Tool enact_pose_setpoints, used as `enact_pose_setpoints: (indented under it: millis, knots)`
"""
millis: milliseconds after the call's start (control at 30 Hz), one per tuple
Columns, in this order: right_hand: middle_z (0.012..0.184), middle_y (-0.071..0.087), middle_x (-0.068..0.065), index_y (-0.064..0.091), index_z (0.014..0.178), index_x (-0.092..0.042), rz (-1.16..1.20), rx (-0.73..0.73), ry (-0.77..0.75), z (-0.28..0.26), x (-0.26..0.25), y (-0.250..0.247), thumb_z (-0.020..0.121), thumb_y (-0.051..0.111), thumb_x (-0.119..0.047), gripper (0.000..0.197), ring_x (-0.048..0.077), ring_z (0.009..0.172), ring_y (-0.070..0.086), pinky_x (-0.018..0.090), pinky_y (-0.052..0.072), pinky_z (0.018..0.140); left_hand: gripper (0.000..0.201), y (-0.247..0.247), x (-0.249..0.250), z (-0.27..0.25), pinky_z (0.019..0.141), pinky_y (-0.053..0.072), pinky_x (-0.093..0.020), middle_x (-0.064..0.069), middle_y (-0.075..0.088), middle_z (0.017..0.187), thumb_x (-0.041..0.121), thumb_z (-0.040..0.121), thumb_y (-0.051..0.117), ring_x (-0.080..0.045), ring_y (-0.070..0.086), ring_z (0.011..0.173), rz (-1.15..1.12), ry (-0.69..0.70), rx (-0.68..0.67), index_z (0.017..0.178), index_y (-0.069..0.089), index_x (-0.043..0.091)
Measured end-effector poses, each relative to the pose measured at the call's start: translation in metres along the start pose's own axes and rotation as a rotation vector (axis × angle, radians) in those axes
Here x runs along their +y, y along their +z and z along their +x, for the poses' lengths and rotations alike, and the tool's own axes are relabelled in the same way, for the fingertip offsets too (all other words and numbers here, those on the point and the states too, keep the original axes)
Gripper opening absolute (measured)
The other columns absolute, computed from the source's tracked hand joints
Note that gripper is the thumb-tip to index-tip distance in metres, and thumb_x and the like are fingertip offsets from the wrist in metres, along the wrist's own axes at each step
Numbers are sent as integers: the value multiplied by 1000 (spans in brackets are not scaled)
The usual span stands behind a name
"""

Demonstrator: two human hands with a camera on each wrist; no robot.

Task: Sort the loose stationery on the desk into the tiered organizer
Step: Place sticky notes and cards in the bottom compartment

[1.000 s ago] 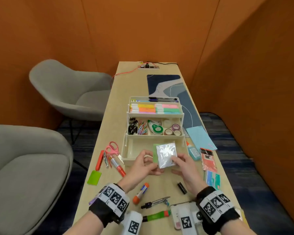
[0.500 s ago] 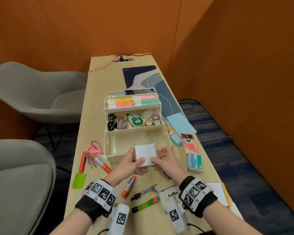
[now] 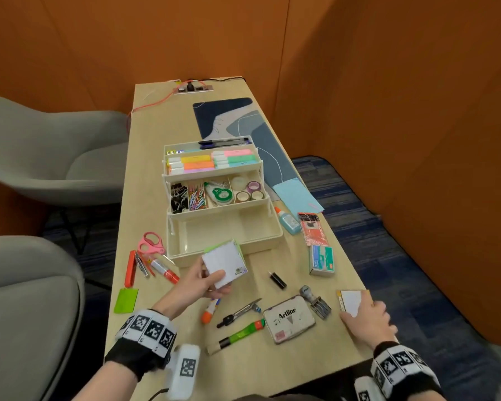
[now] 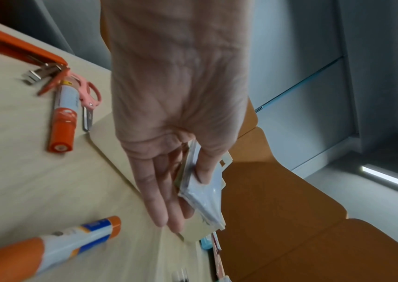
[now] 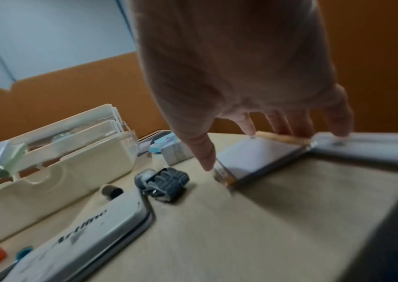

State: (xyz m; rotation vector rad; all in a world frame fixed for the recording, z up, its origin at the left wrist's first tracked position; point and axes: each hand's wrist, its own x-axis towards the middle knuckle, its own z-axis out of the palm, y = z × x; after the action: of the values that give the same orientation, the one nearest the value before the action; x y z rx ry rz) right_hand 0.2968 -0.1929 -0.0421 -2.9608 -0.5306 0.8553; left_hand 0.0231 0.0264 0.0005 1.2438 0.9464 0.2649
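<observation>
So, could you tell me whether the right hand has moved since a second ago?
Yes. The right hand left the wrapped notepad near the organizer and moved right to the desk's edge.

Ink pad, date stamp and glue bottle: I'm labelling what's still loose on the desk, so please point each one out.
Ink pad (image 3: pixel 289 318), head view, on the lid's middle.
Date stamp (image 3: pixel 317 304), head view, on its dark body.
Glue bottle (image 3: pixel 287 222), head view, on the blue body.
</observation>
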Motion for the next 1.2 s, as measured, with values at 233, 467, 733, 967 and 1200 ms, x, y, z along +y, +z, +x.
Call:
enact_pose_setpoints:
  millis: [233, 467, 733, 967, 1200]
  knots:
    - [127, 29, 15, 15, 147, -21, 271, 165, -90, -10, -7, -11, 81, 67, -10, 85, 29, 99, 46, 41, 41, 91, 45, 21, 13, 8, 81, 59, -35, -13, 66, 114, 13, 95, 56, -27, 71, 93, 14, 30, -120, 135, 35, 14]
    - [121, 44, 8, 45, 133, -14, 774, 318, -334, -33, -62, -56, 96, 43, -5, 38, 21, 107, 50, 29, 41, 83, 35, 27, 29, 4, 85, 57, -35, -13, 70, 109, 13, 95, 56, -29, 69, 100, 46, 63, -256, 127, 43, 16]
    - [120, 63, 7, 51, 128, -17, 1182, -445, -456, -51, -139, -42, 99, 40, -17, 31, 23, 107, 62, 43, 53, 88, 52, 39, 41, 6, 91, 54, -45, -19, 68, 112, 16, 92, 61, -37, 68, 96, 149, 37, -293, 136, 32, 17]
    - [117, 64, 5, 45, 126, -20, 1003, -561, -608, -55, -147, -27, 87, 64, -11, 45, 20, 103, 65, 34, 54, 87, 43, 43, 40, 11, 61, 58, -28, -10, 64, 104, 26, 94, 57, -22, 71, 72, 346, -31, -147, 126, 29, 17]
    - [120, 61, 9, 42, 129, -19, 1038, -626, -547, -51, -150, -16, 88, 58, -4, 46, 28, 105, 63, 36, 55, 74, 42, 44, 45, 16, 69, 56, -30, -6, 61, 105, 34, 96, 49, -21, 67, 81, 433, -108, -148, 129, 28, 20]
